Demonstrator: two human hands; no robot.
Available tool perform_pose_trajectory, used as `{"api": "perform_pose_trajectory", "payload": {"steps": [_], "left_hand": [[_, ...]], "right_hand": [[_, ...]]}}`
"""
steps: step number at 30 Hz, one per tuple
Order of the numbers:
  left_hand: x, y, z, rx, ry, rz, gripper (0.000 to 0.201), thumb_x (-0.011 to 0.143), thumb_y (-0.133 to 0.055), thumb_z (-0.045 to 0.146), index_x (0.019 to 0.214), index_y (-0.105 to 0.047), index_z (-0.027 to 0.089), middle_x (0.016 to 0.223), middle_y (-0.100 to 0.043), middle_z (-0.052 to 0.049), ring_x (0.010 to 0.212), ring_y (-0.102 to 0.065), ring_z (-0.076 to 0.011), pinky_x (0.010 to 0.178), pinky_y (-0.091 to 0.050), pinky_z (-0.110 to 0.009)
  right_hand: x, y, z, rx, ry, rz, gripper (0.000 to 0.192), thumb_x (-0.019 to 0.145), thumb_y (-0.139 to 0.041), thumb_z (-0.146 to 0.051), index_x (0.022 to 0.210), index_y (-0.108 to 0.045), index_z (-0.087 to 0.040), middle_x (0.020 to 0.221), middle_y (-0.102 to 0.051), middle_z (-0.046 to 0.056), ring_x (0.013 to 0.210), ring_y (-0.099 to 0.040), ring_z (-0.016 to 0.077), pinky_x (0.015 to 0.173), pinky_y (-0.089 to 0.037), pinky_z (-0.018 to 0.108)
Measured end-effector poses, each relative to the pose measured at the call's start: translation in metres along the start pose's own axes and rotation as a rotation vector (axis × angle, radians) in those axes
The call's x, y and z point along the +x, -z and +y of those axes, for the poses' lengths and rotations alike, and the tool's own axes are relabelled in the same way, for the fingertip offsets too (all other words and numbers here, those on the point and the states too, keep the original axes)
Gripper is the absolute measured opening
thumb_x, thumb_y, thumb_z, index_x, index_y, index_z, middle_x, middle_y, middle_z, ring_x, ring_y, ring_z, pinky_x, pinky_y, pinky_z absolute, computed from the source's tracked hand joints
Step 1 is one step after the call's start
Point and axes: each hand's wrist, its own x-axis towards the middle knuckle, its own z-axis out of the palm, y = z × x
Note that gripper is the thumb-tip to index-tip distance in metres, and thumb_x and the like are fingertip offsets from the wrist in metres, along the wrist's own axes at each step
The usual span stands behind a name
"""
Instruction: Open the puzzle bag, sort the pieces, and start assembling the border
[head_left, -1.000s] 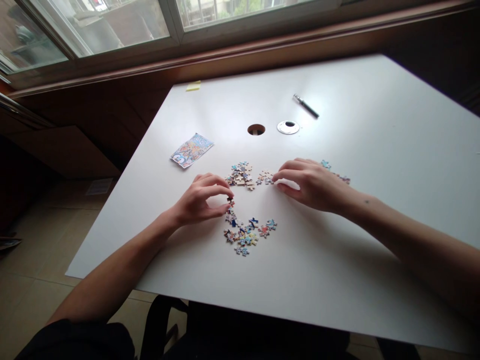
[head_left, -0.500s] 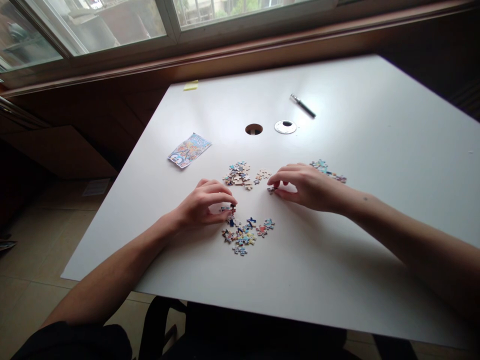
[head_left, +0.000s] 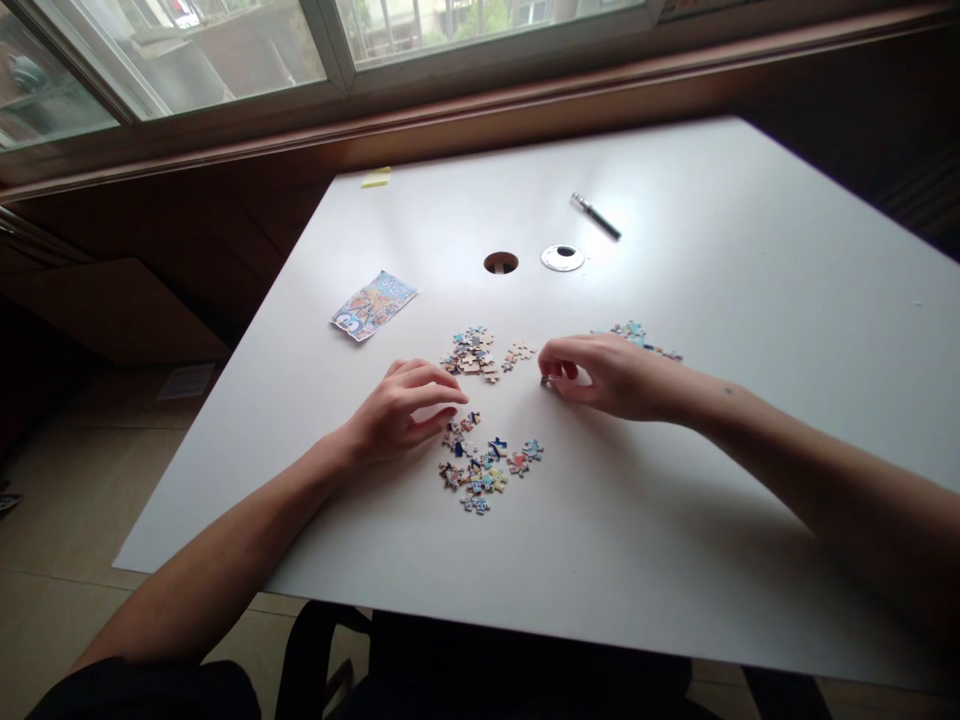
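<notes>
My right hand (head_left: 600, 375) has its thumb and fingers closed on a small puzzle piece (head_left: 545, 381), held just over the table. My left hand (head_left: 401, 405) hovers low with a gap between thumb and forefinger and nothing in them. Beside its fingertips lies a cluster of picture-side-up puzzle pieces (head_left: 484, 475), blue, yellow and red. Beyond both hands is a heap of puzzle pieces (head_left: 472, 355), many showing bare wooden backs, with a smaller group (head_left: 519, 353) next to it. Colourful pieces (head_left: 630, 330) lie behind my right hand, partly hidden by it.
On the white table (head_left: 600, 560) rest a printed picture sheet (head_left: 375, 305), a dark pen (head_left: 598, 217) and a round metal cover (head_left: 562, 258). A cable hole (head_left: 501, 263) opens beside the cover. Yellow tape (head_left: 376, 178) marks the far left edge, below the window.
My left forefinger has lifted off a puzzle piece, which now lies by the near cluster. My right fingers have curled tighter around their piece. The view has shifted slightly.
</notes>
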Motion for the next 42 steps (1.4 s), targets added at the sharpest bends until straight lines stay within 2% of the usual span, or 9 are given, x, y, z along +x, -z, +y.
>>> {"api": "perform_pose_trajectory", "payload": {"steps": [4,8,12,24,30,34,37,39,42], "left_hand": [[-0.001,0.0,-0.003,0.012,0.026,0.057,0.016,0.092,-0.061,0.017,0.103,-0.071,0.023,0.103,-0.073,-0.005,0.099,-0.065,-0.0184,0.092,-0.045,-0.037],[0.0,0.0,-0.003,0.023,0.069,0.123,0.013,0.091,-0.062,0.016,0.097,-0.072,0.021,0.098,-0.072,-0.005,0.095,-0.065,-0.0182,0.089,-0.047,-0.036],[0.002,0.001,-0.002,0.022,0.091,0.145,0.013,0.091,-0.061,0.017,0.094,-0.072,0.02,0.096,-0.072,-0.005,0.09,-0.066,-0.0176,0.086,-0.048,-0.035],[0.002,0.001,-0.004,0.022,0.111,0.117,0.013,0.09,-0.061,0.017,0.094,-0.073,0.02,0.097,-0.072,-0.005,0.091,-0.065,-0.018,0.088,-0.048,-0.035],[0.0,0.001,-0.003,0.012,0.11,0.094,0.013,0.091,-0.061,0.018,0.094,-0.073,0.021,0.097,-0.072,-0.005,0.092,-0.066,-0.018,0.088,-0.048,-0.035],[0.0,0.0,-0.006,0.004,0.096,0.111,0.013,0.09,-0.061,0.016,0.094,-0.072,0.021,0.097,-0.071,-0.005,0.092,-0.066,-0.0181,0.088,-0.048,-0.035],[0.001,0.001,-0.003,0.004,0.083,0.114,0.012,0.09,-0.061,0.018,0.093,-0.072,0.021,0.095,-0.071,-0.004,0.09,-0.065,-0.0179,0.087,-0.048,-0.035],[0.002,0.003,0.004,0.007,0.053,0.074,0.009,0.089,-0.063,0.023,0.089,-0.072,0.022,0.092,-0.07,-0.004,0.089,-0.063,-0.0181,0.087,-0.048,-0.035],[0.003,0.005,0.023,0.017,-0.05,-0.066,0.011,0.088,-0.068,0.033,0.082,-0.071,0.025,0.088,-0.07,-0.002,0.087,-0.061,-0.0186,0.084,-0.045,-0.036]], "right_hand": [[-0.003,0.015,0.018,0.028,-0.07,0.073,0.014,0.088,-0.058,-0.027,0.093,-0.072,-0.024,0.085,-0.073,0.002,0.074,-0.066,0.0174,0.066,-0.05,0.029],[-0.009,0.031,0.041,-0.068,-0.186,0.054,0.011,0.083,-0.065,-0.029,0.086,-0.075,-0.027,0.076,-0.073,-0.001,0.064,-0.065,0.0175,0.058,-0.049,0.03],[-0.014,0.039,0.055,-0.091,-0.233,0.059,0.008,0.081,-0.07,-0.032,0.081,-0.077,-0.027,0.068,-0.071,-0.001,0.056,-0.063,0.0181,0.053,-0.047,0.032],[-0.014,0.036,0.052,-0.218,-0.382,0.098,0.009,0.077,-0.075,-0.034,0.079,-0.072,-0.025,0.071,-0.07,0.001,0.058,-0.062,0.0196,0.055,-0.046,0.035],[-0.015,0.03,0.064,-0.206,-0.248,0.172,0.019,0.081,-0.074,-0.046,0.077,-0.073,-0.027,0.069,-0.069,0.001,0.054,-0.058,0.019,0.052,-0.041,0.034],[-0.015,0.028,0.062,-0.316,-0.214,0.219,0.017,0.085,-0.069,-0.041,0.075,-0.073,-0.027,0.071,-0.07,0.003,0.058,-0.058,0.0215,0.054,-0.041,0.035],[-0.012,0.03,0.042,-0.295,-0.141,0.241,0.02,0.09,-0.062,-0.038,0.077,-0.074,-0.026,0.076,-0.071,0.005,0.064,-0.061,0.0236,0.06,-0.045,0.038],[-0.009,0.028,0.02,-0.184,-0.021,0.153,0.021,0.092,-0.058,-0.036,0.082,-0.074,-0.027,0.082,-0.072,0.004,0.07,-0.063,0.0229,0.067,-0.048,0.038],[-0.005,0.014,-0.014,-0.006,0.126,0.031,0.018,0.094,-0.058,-0.034,0.088,-0.074,-0.027,0.087,-0.072,0.003,0.072,-0.064,0.0186,0.069,-0.049,0.033]]}}
